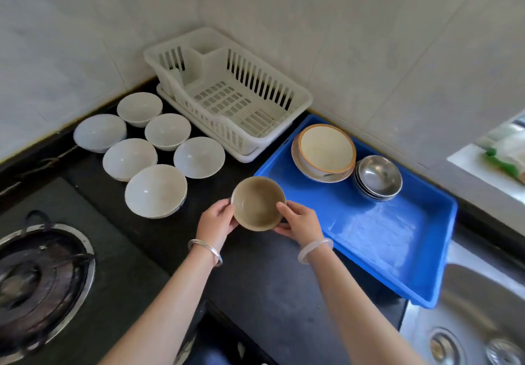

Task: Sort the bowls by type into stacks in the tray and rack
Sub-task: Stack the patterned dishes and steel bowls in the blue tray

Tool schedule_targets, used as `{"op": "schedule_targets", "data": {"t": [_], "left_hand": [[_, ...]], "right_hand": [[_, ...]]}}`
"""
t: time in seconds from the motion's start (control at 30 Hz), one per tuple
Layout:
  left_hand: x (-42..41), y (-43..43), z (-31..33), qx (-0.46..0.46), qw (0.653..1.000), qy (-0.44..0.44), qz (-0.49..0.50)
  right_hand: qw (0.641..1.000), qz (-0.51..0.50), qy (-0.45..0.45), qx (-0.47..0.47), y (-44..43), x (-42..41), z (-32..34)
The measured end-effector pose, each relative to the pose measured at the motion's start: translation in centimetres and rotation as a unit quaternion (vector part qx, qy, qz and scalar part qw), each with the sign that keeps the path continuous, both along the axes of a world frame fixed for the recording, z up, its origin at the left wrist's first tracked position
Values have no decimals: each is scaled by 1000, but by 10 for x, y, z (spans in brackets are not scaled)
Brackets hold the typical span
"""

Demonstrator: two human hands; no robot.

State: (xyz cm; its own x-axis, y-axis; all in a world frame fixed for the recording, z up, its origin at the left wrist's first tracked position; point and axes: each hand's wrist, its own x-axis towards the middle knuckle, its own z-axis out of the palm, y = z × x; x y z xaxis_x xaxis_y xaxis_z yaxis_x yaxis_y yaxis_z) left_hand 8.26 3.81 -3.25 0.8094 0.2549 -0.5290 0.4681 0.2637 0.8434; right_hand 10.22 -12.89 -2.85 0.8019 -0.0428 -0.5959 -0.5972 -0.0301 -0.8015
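Hands: left hand (217, 218) and right hand (298, 220) both grip small round tan ceramic bowl (257, 203), upright, beside left corner of blue plastic tray (383, 239).

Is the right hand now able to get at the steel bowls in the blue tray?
Probably yes, once freed. The right hand and left hand both grip the brown bowl, so it is busy; but the blue tray lies bare between it and the steel bowls.
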Motion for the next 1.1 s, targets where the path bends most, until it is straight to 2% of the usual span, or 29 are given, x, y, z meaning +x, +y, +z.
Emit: {"op": "schedule_targets", "data": {"t": [0.27,0.6,0.83,0.93,1.03,1.1], "left_hand": [[42,-127,26,-22,990,-29,-138],[53,-280,0,-133,952,76,-266],[76,-333,-31,-134,945,74,-290],[81,-346,-41,-109,942,69,-310],[83,-355,-49,-123,943,82,-299],[84,-359,-53,-138,945,91,-281]], "right_hand": [[976,-197,-25,94,-118,-11,30],[899,-435,-14,57,-229,-38,-11],[875,-482,13,46,-254,-14,-35],[879,-475,44,11,-262,-3,-43],[882,-466,60,-36,-269,7,-49],[881,-469,57,-26,-273,14,-51]]}}
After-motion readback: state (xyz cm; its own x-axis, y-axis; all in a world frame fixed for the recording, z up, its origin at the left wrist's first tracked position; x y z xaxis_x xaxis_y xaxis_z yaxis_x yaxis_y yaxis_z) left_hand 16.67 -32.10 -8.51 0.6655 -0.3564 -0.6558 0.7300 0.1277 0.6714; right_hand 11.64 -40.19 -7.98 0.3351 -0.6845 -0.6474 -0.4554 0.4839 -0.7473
